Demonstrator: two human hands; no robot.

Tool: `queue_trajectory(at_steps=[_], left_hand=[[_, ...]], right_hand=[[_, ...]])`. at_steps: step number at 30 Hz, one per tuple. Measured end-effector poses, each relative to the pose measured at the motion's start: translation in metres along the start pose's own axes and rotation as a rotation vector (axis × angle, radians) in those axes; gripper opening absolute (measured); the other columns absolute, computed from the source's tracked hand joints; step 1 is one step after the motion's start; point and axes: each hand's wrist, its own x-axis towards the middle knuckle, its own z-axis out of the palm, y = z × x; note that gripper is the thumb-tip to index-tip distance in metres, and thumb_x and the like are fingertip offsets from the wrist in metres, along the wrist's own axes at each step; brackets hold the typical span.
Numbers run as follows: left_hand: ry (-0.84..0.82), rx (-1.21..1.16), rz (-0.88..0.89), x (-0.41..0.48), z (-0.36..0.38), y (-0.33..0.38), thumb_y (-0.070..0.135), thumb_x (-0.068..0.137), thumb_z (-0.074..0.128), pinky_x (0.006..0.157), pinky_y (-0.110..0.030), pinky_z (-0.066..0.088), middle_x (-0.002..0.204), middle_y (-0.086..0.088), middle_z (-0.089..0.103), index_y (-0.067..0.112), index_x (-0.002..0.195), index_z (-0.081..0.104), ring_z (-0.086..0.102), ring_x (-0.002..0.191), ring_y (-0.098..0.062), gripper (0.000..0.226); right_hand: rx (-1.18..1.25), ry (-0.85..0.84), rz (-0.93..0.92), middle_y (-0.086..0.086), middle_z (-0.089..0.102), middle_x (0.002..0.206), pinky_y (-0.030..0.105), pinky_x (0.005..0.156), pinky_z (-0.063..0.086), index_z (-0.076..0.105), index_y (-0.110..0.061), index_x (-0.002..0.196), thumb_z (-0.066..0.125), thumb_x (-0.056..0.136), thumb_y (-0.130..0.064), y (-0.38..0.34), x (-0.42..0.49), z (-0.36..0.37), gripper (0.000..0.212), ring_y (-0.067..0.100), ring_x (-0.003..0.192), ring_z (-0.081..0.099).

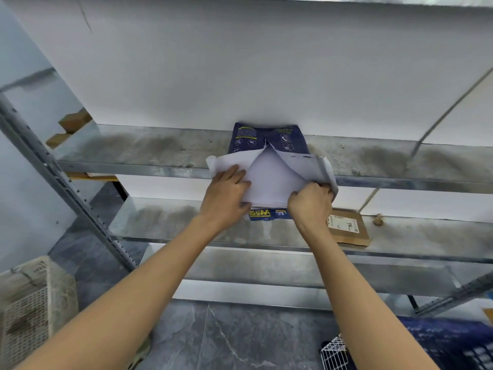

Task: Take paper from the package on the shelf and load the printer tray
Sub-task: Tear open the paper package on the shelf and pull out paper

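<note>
A dark blue paper package (269, 137) lies on the metal shelf (133, 153), its near end jutting over the shelf's front edge. Its wrapper is torn open, with white flaps peeled to both sides, and the white paper stack (269, 180) shows between them. My left hand (226, 193) presses on the left flap and grips the stack's left edge. My right hand (310, 204) is shut on the right flap at the stack's near right corner. No printer is in view.
A brown cardboard parcel (346, 227) with a label lies on the lower shelf to the right. A woven plastic basket (29, 303) stands at the lower left. A white wire rack (336, 353) and a blue crate (448, 343) sit on the floor at the lower right.
</note>
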Motion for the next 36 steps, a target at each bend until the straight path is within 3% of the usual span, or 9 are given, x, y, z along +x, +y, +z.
queue_trajectory(at_steps=[4,9,16,21,24,27,29,33,36], left_hand=[[-0.026,-0.033,0.009,0.001,0.0,-0.004,0.036,0.066,0.081,0.102,-0.043,0.048,0.136,-0.01,0.058,0.017,0.109,0.074,0.05,0.133,-0.031,0.048],[-0.042,-0.01,0.056,0.007,-0.01,-0.012,0.039,0.074,0.077,0.096,-0.041,0.046,0.135,-0.009,0.053,0.02,0.115,0.072,0.049,0.13,-0.029,0.045],[0.07,0.152,0.182,0.002,-0.009,-0.017,0.038,0.091,0.062,0.091,-0.043,0.048,0.127,-0.011,0.065,0.021,0.11,0.074,0.056,0.124,-0.034,0.028],[0.351,0.202,0.355,-0.014,0.003,-0.011,0.021,0.1,0.054,0.091,-0.047,0.049,0.121,-0.014,0.069,0.009,0.109,0.073,0.061,0.113,-0.04,0.024],[0.44,0.172,0.423,-0.022,0.004,-0.004,0.019,0.098,0.058,0.088,-0.044,0.053,0.117,-0.012,0.072,0.008,0.101,0.075,0.067,0.107,-0.037,0.021],[0.516,0.148,0.469,-0.031,0.005,-0.003,0.017,0.094,0.064,0.083,-0.041,0.055,0.109,-0.01,0.074,0.007,0.096,0.076,0.071,0.1,-0.033,0.016],[0.531,0.141,0.492,-0.041,0.003,-0.001,0.015,0.094,0.064,0.081,-0.04,0.055,0.106,-0.009,0.074,0.007,0.097,0.076,0.071,0.099,-0.031,0.014],[0.524,0.035,0.466,-0.066,-0.004,0.012,0.014,0.092,0.068,0.081,-0.039,0.055,0.1,-0.006,0.075,0.008,0.096,0.078,0.072,0.099,-0.03,0.012],[0.395,-0.211,0.334,-0.089,-0.01,0.018,0.02,0.094,0.065,0.095,-0.04,0.051,0.114,-0.005,0.073,0.011,0.107,0.077,0.065,0.116,-0.028,0.02]], right_hand=[[0.06,-0.049,0.032,0.028,0.06,0.122,0.042,0.088,0.051,0.067,0.003,0.108,0.058,0.083,-0.015,0.001,0.006,-0.006,0.033,0.046,0.12,0.052],[0.11,-0.028,0.022,0.021,0.068,0.098,0.037,0.071,0.053,0.069,-0.002,0.087,0.057,0.075,-0.019,0.006,0.006,-0.01,0.024,0.044,0.094,0.063],[0.246,-0.151,0.088,0.012,0.066,0.072,0.029,0.056,0.039,0.07,-0.001,0.08,0.056,0.082,-0.023,0.014,0.005,-0.02,0.026,0.029,0.063,0.055],[0.424,-0.225,0.171,0.006,0.065,0.066,0.034,0.066,0.046,0.071,0.0,0.081,0.059,0.083,-0.026,0.014,0.007,-0.028,0.029,0.035,0.077,0.063],[0.504,-0.223,0.212,0.011,0.07,0.081,0.04,0.076,0.054,0.073,0.001,0.088,0.063,0.08,-0.023,0.016,0.008,-0.03,0.027,0.038,0.09,0.066],[0.625,-0.256,0.26,0.008,0.071,0.088,0.051,0.088,0.059,0.066,-0.005,0.076,0.066,0.076,-0.032,0.02,0.005,-0.029,0.028,0.039,0.094,0.07],[0.612,-0.297,0.248,0.009,0.072,0.094,0.05,0.088,0.059,0.064,-0.009,0.074,0.069,0.079,-0.036,0.025,0.0,-0.028,0.028,0.035,0.094,0.069],[0.778,-0.439,0.31,0.005,0.071,0.099,0.028,0.071,0.059,0.065,-0.006,0.11,0.075,0.088,-0.021,0.04,-0.013,-0.034,0.028,0.021,0.088,0.07],[0.819,-0.494,0.277,0.005,0.078,0.1,0.032,0.082,0.057,0.069,-0.002,0.111,0.07,0.092,-0.014,0.057,-0.03,-0.04,0.022,0.02,0.09,0.073]])
